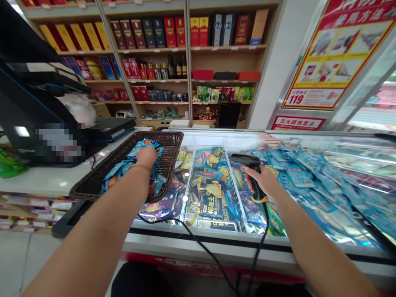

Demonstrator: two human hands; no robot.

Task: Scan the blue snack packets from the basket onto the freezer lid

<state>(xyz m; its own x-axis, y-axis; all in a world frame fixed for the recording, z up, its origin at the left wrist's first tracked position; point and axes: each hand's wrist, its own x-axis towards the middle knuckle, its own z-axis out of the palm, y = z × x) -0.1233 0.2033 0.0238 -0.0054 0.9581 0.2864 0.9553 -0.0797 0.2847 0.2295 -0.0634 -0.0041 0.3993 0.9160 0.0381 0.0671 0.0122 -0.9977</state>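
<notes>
My left hand (pixel 146 157) reaches into a dark brown woven basket (pixel 168 144) and rests on the blue ice-cream packets (pixel 121 169) piled in it. Its fingers curl down among the packets, and whether they grip one is hidden. My right hand (pixel 265 182) holds a black barcode scanner (pixel 249 163) by the handle above the chest freezer (pixel 216 243). The scanner's black cable (pixel 198 243) trails down over the freezer's front edge.
The freezer holds wire-divided bins of yellow, black and blue wrapped ice creams (pixel 210 194). A black till screen (pixel 27 107) stands on the white counter (pixel 40 179) at left. Shelves of boxed goods (pixel 161 33) line the back wall. A red poster (pixel 337 53) hangs at right.
</notes>
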